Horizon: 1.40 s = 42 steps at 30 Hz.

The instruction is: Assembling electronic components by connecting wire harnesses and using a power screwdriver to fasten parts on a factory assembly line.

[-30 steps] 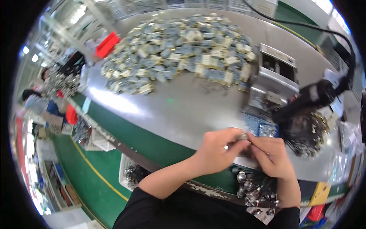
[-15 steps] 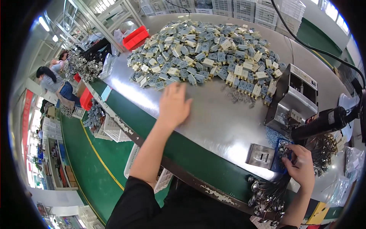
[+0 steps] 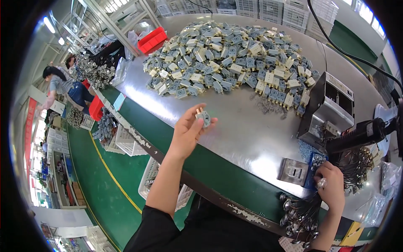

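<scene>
My left hand (image 3: pixel 184 136) is raised over the near edge of the steel table, pinching a grey plug part (image 3: pixel 205 119) with brass pins between thumb and fingers. A large heap of similar grey and cream plug parts (image 3: pixel 226 59) lies beyond it. Far to the right, my right hand (image 3: pixel 331 187) is closed at the near side of a blue tray (image 3: pixel 312 170) of small metal bits. Something small and shiny shows at its fingers, too small to name. A metal fixture block (image 3: pixel 292 171) with a slotted middle sits left of the tray.
A metal machine housing (image 3: pixel 329 107) and a black powered screwdriver (image 3: pixel 357 136) stand at the right. Black cables with metal ends (image 3: pixel 296 216) hang over the near edge. A red bin (image 3: pixel 152 40) stands at the back left. Two people are beyond, at far left.
My left hand has drawn back from the heap toward me and now holds a plug part. My right hand has shifted slightly toward me at the blue tray, fingers more curled.
</scene>
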Motion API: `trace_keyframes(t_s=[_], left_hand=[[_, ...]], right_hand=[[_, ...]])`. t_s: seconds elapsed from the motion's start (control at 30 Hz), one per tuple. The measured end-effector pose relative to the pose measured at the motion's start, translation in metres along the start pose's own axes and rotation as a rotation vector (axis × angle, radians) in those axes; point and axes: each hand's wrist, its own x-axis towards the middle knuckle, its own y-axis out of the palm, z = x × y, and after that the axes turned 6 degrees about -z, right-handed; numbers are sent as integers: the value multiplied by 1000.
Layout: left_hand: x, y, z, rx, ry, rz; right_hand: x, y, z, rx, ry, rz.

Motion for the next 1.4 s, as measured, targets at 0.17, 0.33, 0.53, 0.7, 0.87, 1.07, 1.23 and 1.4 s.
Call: trace_keyframes(t_s=[0.17,0.33,0.53,0.7,0.87,1.07,1.23,1.4], left_hand=[[-26,28,-3,-495,-22,286],[-37,54,-9,-524,-10,444],[-35,85,-8,-477,-48,569],[-33,110,17,-199,-60,689],[-30,178,39,233,257,765],[-42,199,78,478,569,668],[-39,182,81,563,702,627],[-47,199,79,548,679,632]], right_hand=[[2,8,10,-10,25,-132],[0,8,4,-39,-40,-107],[-10,7,0,46,22,-226],[-19,7,-6,334,35,-426],[-26,11,-16,457,103,-508],[-33,9,-19,419,36,-503],[-34,10,-21,398,25,-505],[-30,12,-15,375,40,-513]])
